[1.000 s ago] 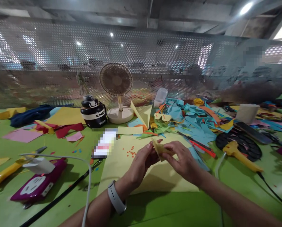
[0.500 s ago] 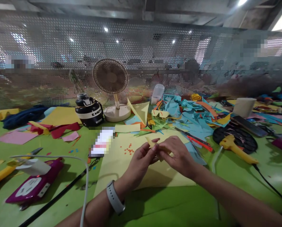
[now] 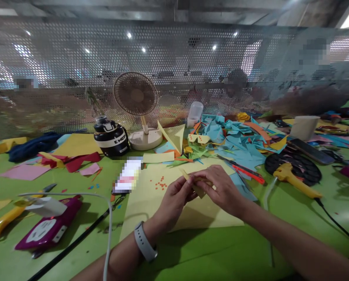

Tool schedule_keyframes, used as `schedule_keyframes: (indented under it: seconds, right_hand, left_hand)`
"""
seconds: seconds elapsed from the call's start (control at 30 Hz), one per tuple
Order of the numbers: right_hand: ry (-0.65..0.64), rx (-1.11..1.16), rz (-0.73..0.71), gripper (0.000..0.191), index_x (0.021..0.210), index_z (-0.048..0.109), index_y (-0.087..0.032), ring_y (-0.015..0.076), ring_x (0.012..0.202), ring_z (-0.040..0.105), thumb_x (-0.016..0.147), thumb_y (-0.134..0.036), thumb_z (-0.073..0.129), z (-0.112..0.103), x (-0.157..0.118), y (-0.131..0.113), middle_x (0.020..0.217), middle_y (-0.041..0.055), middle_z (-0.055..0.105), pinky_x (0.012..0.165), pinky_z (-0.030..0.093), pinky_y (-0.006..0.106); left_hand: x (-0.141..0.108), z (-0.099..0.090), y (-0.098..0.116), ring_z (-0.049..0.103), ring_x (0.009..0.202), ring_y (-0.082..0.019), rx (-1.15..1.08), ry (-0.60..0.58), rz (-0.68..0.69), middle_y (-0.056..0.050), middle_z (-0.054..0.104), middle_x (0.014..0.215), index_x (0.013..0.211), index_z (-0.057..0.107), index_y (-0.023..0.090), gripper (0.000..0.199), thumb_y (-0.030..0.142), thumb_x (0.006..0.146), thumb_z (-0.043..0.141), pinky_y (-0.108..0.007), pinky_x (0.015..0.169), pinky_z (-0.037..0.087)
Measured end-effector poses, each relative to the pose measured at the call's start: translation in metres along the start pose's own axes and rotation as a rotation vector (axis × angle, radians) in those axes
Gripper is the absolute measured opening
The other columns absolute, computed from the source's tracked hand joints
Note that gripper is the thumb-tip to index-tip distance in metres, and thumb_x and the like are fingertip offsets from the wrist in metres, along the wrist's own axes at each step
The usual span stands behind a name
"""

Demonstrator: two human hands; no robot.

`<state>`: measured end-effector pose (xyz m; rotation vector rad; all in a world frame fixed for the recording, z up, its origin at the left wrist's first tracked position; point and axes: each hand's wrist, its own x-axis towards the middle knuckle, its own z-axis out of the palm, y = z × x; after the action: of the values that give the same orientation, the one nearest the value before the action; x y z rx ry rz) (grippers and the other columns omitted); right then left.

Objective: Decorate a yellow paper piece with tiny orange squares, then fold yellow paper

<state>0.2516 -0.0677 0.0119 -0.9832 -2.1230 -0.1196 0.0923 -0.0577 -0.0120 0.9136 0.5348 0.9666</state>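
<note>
Above a large pale yellow sheet (image 3: 145,203) on the green table, my left hand (image 3: 174,199) pinches a small yellow paper strip (image 3: 199,190). My right hand (image 3: 221,191) holds the strip's other side, its fingers closed close to the left fingertips. The strip looks folded or curled, and part of it is hidden behind the fingers. Small orange dots (image 3: 161,184) lie on the sheet left of my hands. A yellow piece with orange dots (image 3: 199,139) rests on the paper scraps beyond them.
A fan (image 3: 135,93), black jar (image 3: 111,140) and phone (image 3: 127,175) stand or lie behind and left. Blue scraps (image 3: 241,144), a red cutter (image 3: 249,173) and a yellow glue gun (image 3: 297,181) are rightward. A purple power strip (image 3: 49,226) with a white cable is at left.
The yellow strip has turned a little between my fingers, showing more of its lower end. My right fingers have shifted slightly on it. The whole view has moved a little.
</note>
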Motion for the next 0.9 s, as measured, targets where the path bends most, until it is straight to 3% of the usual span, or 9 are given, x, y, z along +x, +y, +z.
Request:
schedule_keyframes:
  seconds: [0.2,0.53,0.7,0.83,0.9]
  right_hand:
    - [0.001,-0.007,0.042,0.019,0.105,0.059,-0.021,0.0196,0.083,0.061,0.095,-0.031,0.046,0.002,-0.004,0.0,0.09,0.006,0.069,0.077,0.042,0.034]
    - [-0.006,-0.031,0.037,0.024,0.111,0.058,-0.019,0.021,0.084,0.061,0.095,-0.032,0.046,0.001,-0.003,-0.002,0.095,0.0084,0.07,0.077,0.044,0.035]
    - [0.076,-0.029,0.063,0.029,0.12,0.052,-0.022,0.0221,0.086,0.06,0.091,-0.028,0.052,-0.004,-0.001,-0.004,0.092,0.0065,0.067,0.08,0.045,0.037]
    - [0.368,0.151,0.361,0.033,0.114,0.05,-0.023,0.0241,0.101,0.055,0.084,-0.032,0.06,-0.008,0.002,0.002,0.106,0.0089,0.06,0.088,0.044,0.041]
    - [0.4,0.405,0.59,0.04,0.109,0.049,-0.022,0.0228,0.099,0.056,0.079,-0.041,0.065,-0.007,0.004,0.005,0.107,0.0092,0.058,0.082,0.048,0.037]
  left_hand:
    - [-0.001,0.001,0.001,0.053,0.067,-0.01,0.047,0.052,-0.016,0.001,0.061,0.07,0.08,0.069,0.016,0.03,0.044,0.073,0.072,-0.024,0.071,0.044]
    - [-0.001,0.0,0.0,0.051,0.066,-0.009,0.042,0.06,-0.02,0.002,0.058,0.067,0.076,0.07,0.016,0.026,0.041,0.072,0.074,-0.023,0.072,0.044]
    - [0.001,-0.001,0.0,0.055,0.071,-0.011,0.045,0.073,0.01,0.0,0.063,0.072,0.093,0.072,0.018,0.029,0.041,0.076,0.07,-0.024,0.074,0.046]
    - [0.003,0.002,0.005,0.061,0.077,-0.014,-0.006,0.093,0.074,-0.003,0.07,0.084,0.096,0.073,0.019,0.032,0.043,0.075,0.071,-0.026,0.078,0.048]
    - [0.003,0.003,0.006,0.063,0.084,-0.016,-0.037,0.098,0.11,-0.004,0.072,0.09,0.097,0.073,0.02,0.03,0.042,0.076,0.07,-0.027,0.082,0.048]
